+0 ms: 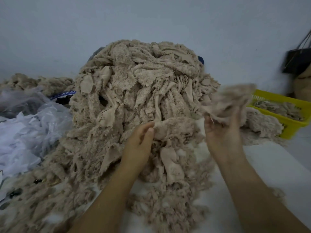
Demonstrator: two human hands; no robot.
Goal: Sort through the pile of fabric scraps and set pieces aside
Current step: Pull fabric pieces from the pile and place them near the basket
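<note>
A tall pile of beige fleecy fabric scraps (139,84) fills the middle of the white table (272,165) and spreads toward me. My left hand (139,142) pinches a fluffy beige scrap (176,126) at the front of the pile, thumb against fingers. My right hand (222,133) is raised to the right of the pile, palm toward me, with its fingers around a blurred beige scrap (230,100) lifted off the pile.
A yellow plastic basket (292,125) holding beige scraps stands at the right, more scraps heaped against it. Crumpled clear plastic bags (28,125) lie on the left. A dark bag (297,63) hangs on the wall at the far right.
</note>
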